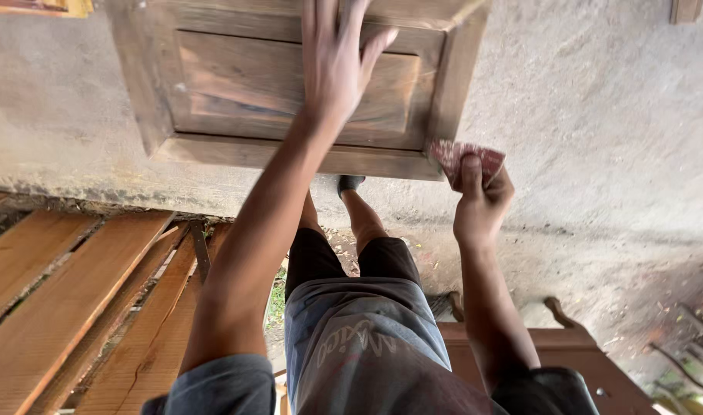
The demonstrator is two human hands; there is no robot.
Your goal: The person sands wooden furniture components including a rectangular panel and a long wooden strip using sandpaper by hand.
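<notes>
You stood in a rough woodworking yard: sawn planks (67, 300) were stacked at your side, a panelled wooden door (236, 84) lay on the bare concrete floor (597, 115), sandpaper (467, 157) in hand.

The top edge of the view cuts off the fingertips of the left hand (337, 65) and the upper part of the wooden panel (290, 84). The right hand (480, 201) covers part of the red sandpaper (459, 157). The planks (74, 300) run out past the left edge.
</notes>
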